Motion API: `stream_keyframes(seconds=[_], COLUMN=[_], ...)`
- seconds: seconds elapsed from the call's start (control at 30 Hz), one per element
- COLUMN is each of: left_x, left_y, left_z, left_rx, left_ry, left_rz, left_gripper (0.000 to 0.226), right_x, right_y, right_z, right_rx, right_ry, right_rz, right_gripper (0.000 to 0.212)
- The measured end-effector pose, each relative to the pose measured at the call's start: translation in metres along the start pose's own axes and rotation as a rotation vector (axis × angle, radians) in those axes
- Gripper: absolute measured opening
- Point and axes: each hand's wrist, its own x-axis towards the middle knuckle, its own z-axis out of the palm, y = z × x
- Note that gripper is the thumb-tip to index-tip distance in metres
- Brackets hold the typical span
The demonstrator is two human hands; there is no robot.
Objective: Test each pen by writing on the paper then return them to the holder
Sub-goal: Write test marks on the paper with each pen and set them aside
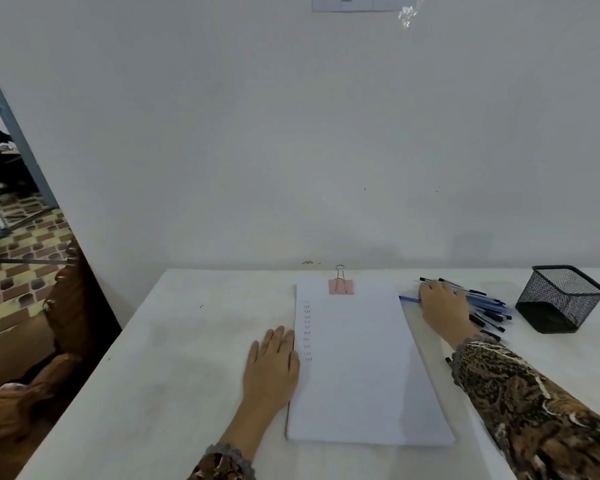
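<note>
A white paper stack lies in the middle of the table, clamped at the top by a pink binder clip. Several short pen marks run down its left margin. My left hand rests flat on the table, fingertips touching the paper's left edge. My right hand reaches over a loose pile of blue pens with black caps, right of the paper. Its fingers curl round one blue pen, whose end sticks out to the left. The black mesh holder stands right of the pile, tilted, with no pen visible inside.
The white table meets a white wall at the back; its left edge runs diagonally. Beyond that edge are brown fabric and a patterned floor. My patterned sleeve crosses the table's right front.
</note>
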Motion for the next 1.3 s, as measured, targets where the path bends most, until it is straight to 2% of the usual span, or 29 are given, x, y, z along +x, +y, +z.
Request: stream_keyframes(seconds=[0.1, 0.17, 0.23, 0.27, 0.33, 0.4, 0.47, 0.57, 0.63, 0.7, 0.77, 0.83, 0.93, 1.0, 1.07, 1.1, 1.2, 1.3], left_x=[-0.001, -0.001, -0.001, -0.001, -0.001, -0.002, -0.002, -0.001, -0.001, -0.002, -0.003, -0.003, -0.002, -0.002, -0.002, -0.002, -0.004, -0.004], left_y=[0.0, 0.0, 0.0, 0.0, 0.0, 0.0, -0.001, -0.001, -0.001, -0.002, -0.003, -0.003, -0.003, -0.002, -0.002, -0.002, -0.001, -0.001], left_z=[0.001, 0.002, 0.002, 0.002, 0.002, 0.002, 0.002, 0.002, 0.001, 0.0, 0.0, 0.0, 0.0, 0.0, -0.001, -0.001, -0.001, 0.0], left_rx=[0.011, 0.007, 0.005, 0.012, 0.031, 0.04, 0.035, 0.022, 0.002, -0.008, -0.005, -0.004, -0.003, 0.002, 0.002, 0.002, -0.007, -0.01], left_ry=[0.002, 0.0, -0.005, -0.008, -0.015, -0.015, -0.015, 0.0, -0.001, 0.003, 0.012, 0.014, 0.006, 0.001, 0.004, 0.005, 0.01, 0.014], left_rz=[-0.007, -0.007, -0.008, -0.007, -0.003, 0.001, 0.001, 0.01, 0.013, 0.02, 0.026, 0.027, 0.023, 0.021, 0.02, 0.021, 0.02, 0.015], left_gripper=[0.049, 0.049, 0.05, 0.05, 0.057, 0.065, 0.056, 0.05, 0.049, 0.049, 0.049, 0.049, 0.049, 0.049, 0.049, 0.049, 0.049, 0.049], right_x=[0.003, 0.003, 0.002, 0.0, -0.009, -0.017, -0.027, -0.046, -0.056, -0.063, -0.071, -0.076, -0.081, -0.085, -0.088, -0.089, -0.093, -0.096], right_y=[0.002, 0.004, 0.003, 0.001, -0.005, -0.014, -0.029, -0.062, -0.087, -0.114, -0.139, -0.156, -0.162, -0.163, -0.165, -0.166, -0.168, -0.172], right_z=[-0.013, -0.028, -0.05, -0.063, -0.093, -0.112, -0.117, -0.111, -0.101, -0.087, -0.07, -0.054, -0.049, -0.053, -0.053, -0.051, -0.044, -0.041], right_rx=[0.111, 0.382, 0.806, 1.089, 1.698, 2.16, 2.48, 2.816, 2.984, 2.996, 2.918, 2.855, 2.605, 2.509, 2.443, 2.382, 2.121, 1.863], right_ry=[0.094, 0.189, 0.232, 0.2, 0.095, 0.046, 0.056, 0.057, -0.001, -0.093, -0.231, -0.371, -0.441, -0.45, -0.374, -0.313, -0.139, 0.071], right_rz=[-0.013, -0.011, 0.026, 0.06, 0.158, 0.249, 0.264, 0.311, 0.418, 0.479, 0.522, 0.548, 0.448, 0.375, 0.286, 0.254, 0.185, 0.217], right_gripper=[0.025, 0.025, 0.019, 0.016, 0.04, 0.056, 0.049, 0.036, 0.043, 0.047, 0.037, 0.051, 0.069, 0.055, 0.022, 0.021, 0.03, 0.048])
